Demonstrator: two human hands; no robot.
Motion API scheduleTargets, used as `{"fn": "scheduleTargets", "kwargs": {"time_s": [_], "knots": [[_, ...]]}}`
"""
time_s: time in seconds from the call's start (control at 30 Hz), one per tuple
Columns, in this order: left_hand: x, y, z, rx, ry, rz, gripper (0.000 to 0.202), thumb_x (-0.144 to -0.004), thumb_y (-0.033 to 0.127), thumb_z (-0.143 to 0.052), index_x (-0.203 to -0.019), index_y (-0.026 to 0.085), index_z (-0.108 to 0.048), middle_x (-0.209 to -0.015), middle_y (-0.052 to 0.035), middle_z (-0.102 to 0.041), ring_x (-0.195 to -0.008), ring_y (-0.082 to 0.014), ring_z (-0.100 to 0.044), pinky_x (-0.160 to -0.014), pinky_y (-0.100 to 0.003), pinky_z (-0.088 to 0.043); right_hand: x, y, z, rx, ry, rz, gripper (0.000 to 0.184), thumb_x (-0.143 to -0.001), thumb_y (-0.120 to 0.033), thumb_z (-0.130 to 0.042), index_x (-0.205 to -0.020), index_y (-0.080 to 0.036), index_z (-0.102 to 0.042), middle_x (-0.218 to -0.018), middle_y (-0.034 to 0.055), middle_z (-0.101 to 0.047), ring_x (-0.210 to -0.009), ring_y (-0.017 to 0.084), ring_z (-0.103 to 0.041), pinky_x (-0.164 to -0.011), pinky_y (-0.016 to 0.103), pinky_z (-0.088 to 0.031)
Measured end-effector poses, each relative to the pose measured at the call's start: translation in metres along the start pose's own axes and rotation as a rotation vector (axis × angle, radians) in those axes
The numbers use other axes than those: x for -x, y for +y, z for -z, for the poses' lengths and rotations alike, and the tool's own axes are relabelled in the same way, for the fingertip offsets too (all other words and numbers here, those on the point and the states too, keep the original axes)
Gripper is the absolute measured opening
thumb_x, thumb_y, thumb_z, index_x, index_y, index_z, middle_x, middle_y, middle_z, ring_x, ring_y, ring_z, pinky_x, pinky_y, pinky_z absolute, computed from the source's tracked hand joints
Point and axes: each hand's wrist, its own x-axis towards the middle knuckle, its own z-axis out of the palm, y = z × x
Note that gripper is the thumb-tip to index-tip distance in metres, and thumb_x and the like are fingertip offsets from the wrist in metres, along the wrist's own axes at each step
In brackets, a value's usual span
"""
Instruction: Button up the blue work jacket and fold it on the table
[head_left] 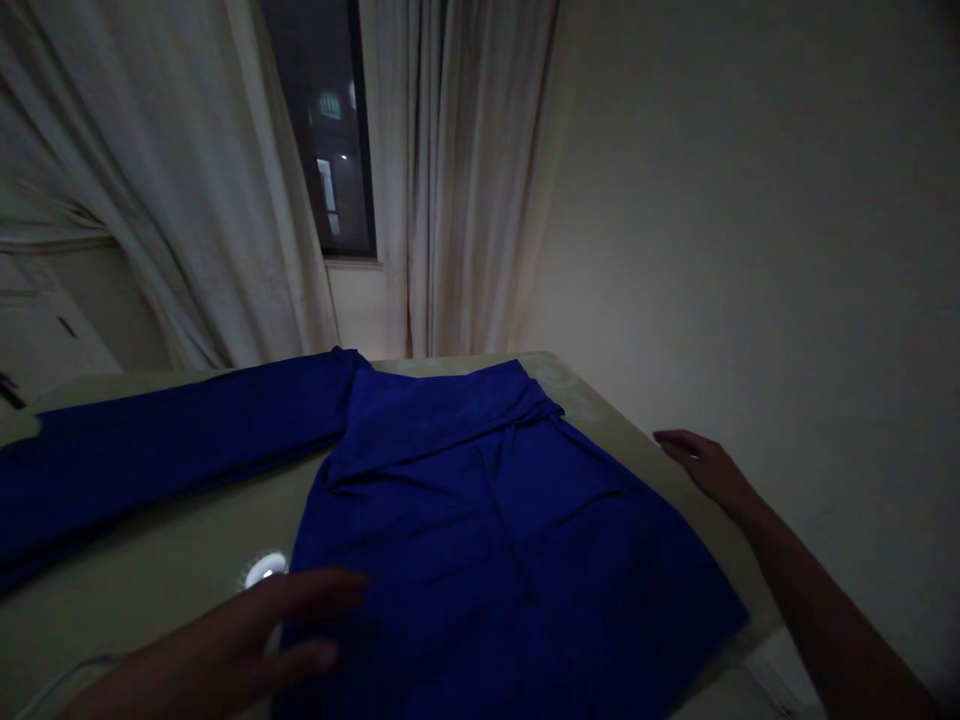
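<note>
A blue long-sleeved shirt [480, 530] lies spread on a pale green table [150, 570], one sleeve stretched leftward. The left hand [217, 645] is empty, fingers parted, at the shirt's near edge; the right hand [709, 470], fingers loosely together, holds nothing just beside it.

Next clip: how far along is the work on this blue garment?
Done: the blue long-sleeved top lies spread on the table, its top edge folded over. In hand: the left hand is open over its near part; the right hand is open beyond its edge. Left: the sleeve lies stretched out, unfolded.
</note>
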Motion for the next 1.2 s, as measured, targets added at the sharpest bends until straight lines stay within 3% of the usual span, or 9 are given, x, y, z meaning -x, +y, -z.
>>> {"fn": "scheduleTargets", "kwargs": {"time_s": [0.17, 0.3, 0.4, 0.53, 0.67, 0.8, 0.9, 1.07, 1.2], "knots": [[-0.045, 0.023, -0.091, -0.472, -0.225, -0.444, 0.055, -0.075, 0.049, -0.087, -0.126, 0.031, -0.076, -0.154, -0.0084, -0.060, -0.154, -0.0401, -0.037, -0.133, -0.055, -0.011, -0.028, -0.113, -0.136, -0.142, -0.217, 0.298, 0.036, -0.076, -0.043, -0.079, -0.107, -0.024, -0.077, -0.124, 0.0086, -0.077, -0.118, 0.031, -0.069, -0.105, 0.045, -0.055], [-0.065, -0.010, -0.107, -0.949, -0.259, -0.622, 0.066, -0.097, 0.062, -0.059, -0.155, 0.032, -0.053, -0.170, -0.0062, -0.037, -0.159, -0.0344, -0.027, -0.132, -0.060, -0.008, -0.047, -0.157, -0.217, -0.154, -0.220, 0.379, 0.023, -0.067, -0.028, -0.089, -0.081, -0.022, -0.072, -0.095, 0.0058, -0.077, -0.115, 0.031, -0.067, -0.108, 0.044, -0.050], [-0.067, -0.028, -0.099, -1.115, -0.224, -0.667, 0.068, -0.103, 0.067, -0.045, -0.162, 0.033, -0.041, -0.171, -0.0056, -0.033, -0.159, -0.0320, -0.029, -0.132, -0.058, -0.015, -0.056, -0.175, -0.235, -0.180, -0.223, 0.406, 0.031, -0.075, -0.027, -0.084, -0.061, -0.022, -0.057, -0.066, 0.0027, -0.064, -0.098, 0.028, -0.068, -0.099, 0.042, -0.053], [-0.067, -0.029, -0.096, -1.149, -0.187, -0.703, 0.068, -0.102, 0.068, -0.045, -0.161, 0.034, -0.043, -0.170, -0.0044, -0.037, -0.158, -0.0324, -0.032, -0.131, -0.058, -0.020, -0.077, -0.225, -0.235, -0.253, -0.199, 0.467, 0.028, -0.088, -0.028, -0.075, -0.066, -0.023, -0.057, -0.073, 0.0060, -0.064, -0.100, 0.027, -0.068, -0.100, 0.044, -0.052], [-0.069, -0.027, -0.098, -1.142, -0.201, -0.709, 0.069, -0.102, 0.069, -0.043, -0.161, 0.032, -0.043, -0.171, -0.0052, -0.036, -0.158, -0.0328, -0.033, -0.131, -0.060, -0.021, -0.104, -0.325, -0.245, -0.379, -0.197, 0.566, 0.020, -0.101, -0.037, -0.059, -0.110, -0.022, -0.068, -0.116, 0.0102, -0.072, -0.117, 0.025, -0.065, -0.105, 0.044, -0.053], [-0.067, -0.027, -0.097, -1.138, -0.216, -0.702, 0.069, -0.103, 0.069, -0.043, -0.162, 0.033, -0.042, -0.171, -0.0043, -0.036, -0.158, -0.0325, -0.032, -0.131, -0.060, -0.021, -0.104, -0.396, -0.280, -0.684, -0.506, 0.783, 0.054, -0.105, -0.046, -0.052, -0.156, -0.036, -0.039, -0.153, 0.0055, -0.057, -0.124, 0.022, -0.066, -0.104, 0.044, -0.056], [-0.065, -0.027, -0.097, -1.125, -0.210, -0.710, 0.068, -0.103, 0.066, -0.046, -0.162, 0.033, -0.042, -0.170, -0.0045, -0.037, -0.157, -0.0320, -0.033, -0.131, -0.059, -0.022, -0.078, -0.381, -0.318, -0.531, -0.660, 0.773, 0.061, -0.101, -0.053, -0.057, -0.157, -0.031, -0.043, -0.156, 0.0091, -0.056, -0.125, 0.026, -0.067, -0.104, 0.046, -0.055], [-0.065, -0.028, -0.097, -1.104, -0.190, -0.719, 0.068, -0.102, 0.066, -0.048, -0.160, 0.032, -0.045, -0.169, -0.0063, -0.038, -0.157, -0.0320, -0.034, -0.131, -0.057, -0.022, -0.030, -0.305, -0.366, -0.154, -0.533, 0.651, 0.048, -0.077, -0.044, -0.088, -0.118, -0.022, -0.075, -0.123, 0.0118, -0.076, -0.124, 0.037, -0.065, -0.111, 0.053, -0.048], [-0.066, -0.029, -0.096, -1.105, -0.190, -0.730, 0.069, -0.101, 0.066, -0.049, -0.161, 0.032, -0.045, -0.169, -0.0060, -0.038, -0.156, -0.0324, -0.035, -0.131, -0.057, -0.023, -0.053, -0.286, -0.335, -0.066, -0.350, 0.618, 0.020, -0.097, -0.039, -0.067, -0.101, -0.022, -0.077, -0.107, 0.0103, -0.079, -0.114, 0.032, -0.068, -0.107, 0.051, -0.049]]}}
